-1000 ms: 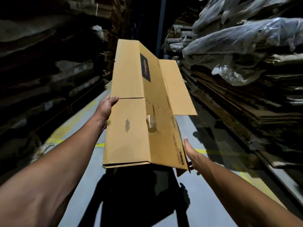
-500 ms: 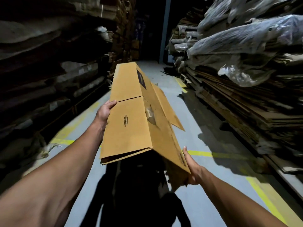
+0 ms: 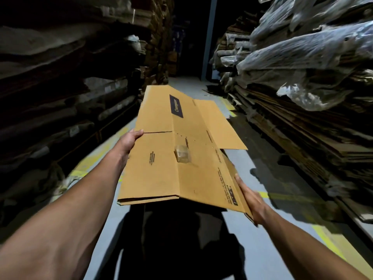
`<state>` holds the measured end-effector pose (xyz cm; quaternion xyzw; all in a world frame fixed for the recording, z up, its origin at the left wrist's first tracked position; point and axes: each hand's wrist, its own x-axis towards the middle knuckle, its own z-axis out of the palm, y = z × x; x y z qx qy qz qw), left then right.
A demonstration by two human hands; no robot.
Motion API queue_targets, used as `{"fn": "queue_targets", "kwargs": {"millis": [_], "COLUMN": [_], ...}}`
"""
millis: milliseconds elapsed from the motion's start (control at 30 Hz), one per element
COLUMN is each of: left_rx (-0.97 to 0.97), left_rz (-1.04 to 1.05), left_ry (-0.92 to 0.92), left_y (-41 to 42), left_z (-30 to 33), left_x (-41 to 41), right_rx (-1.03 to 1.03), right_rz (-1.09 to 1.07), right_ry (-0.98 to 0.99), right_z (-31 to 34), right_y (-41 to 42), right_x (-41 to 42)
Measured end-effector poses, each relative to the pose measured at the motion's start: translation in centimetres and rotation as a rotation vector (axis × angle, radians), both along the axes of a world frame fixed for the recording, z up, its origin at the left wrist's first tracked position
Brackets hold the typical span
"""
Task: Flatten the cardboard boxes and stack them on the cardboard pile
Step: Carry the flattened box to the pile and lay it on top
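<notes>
Where cardboard stacks [image 3: 302,126] line it, grey floor [image 3: 252,249] shows yellow lines [image 3: 325,239].

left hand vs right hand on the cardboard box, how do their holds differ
The left hand holds the cardboard box at its left edge, about halfway along; the right hand holds the right edge near the closer corner. The left hand sits higher and farther off, the right lower and closer. Both grip the same flattened box above the floor.

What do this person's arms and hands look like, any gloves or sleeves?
Both forearms are bare as far as the frame shows, with no sleeves in view. The left hand and right hand wear no gloves. No watch, ring or wristband shows.
</notes>
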<state>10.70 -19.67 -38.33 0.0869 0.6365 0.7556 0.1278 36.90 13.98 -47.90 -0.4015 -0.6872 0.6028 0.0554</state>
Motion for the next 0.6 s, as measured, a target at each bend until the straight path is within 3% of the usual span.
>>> {"fn": "queue_targets", "kwargs": {"millis": [133,233,367,500,600], "left_rx": [-0.215,-0.267,-0.258,-0.299,-0.467], "left_rz": [-0.031,-0.078,-0.102,-0.07,-0.055], "left_ry": [-0.035,-0.097,-0.214,-0.19,-0.06], "left_y": [-0.5,-0.9,-2.3,-2.9,-3.4], "left_z": [0.7,1.0,0.3,0.2,-0.6], "left_x": [2.3,3.5,2.0,1.9,1.5], "right_rx": [0.267,0.491,0.626,0.523,0.424], "right_rz": [-0.255,-0.292,-0.238,-0.119,0.024], "right_ry": [0.015,0.004,-0.076,-0.221,-0.282], "right_z": [0.2,1.6,2.8,3.0,3.4], "right_y": [1.4,1.6,2.7,4.2,3.7], "right_x": [0.6,-0.2,-1.4,-2.0,-2.3]}}
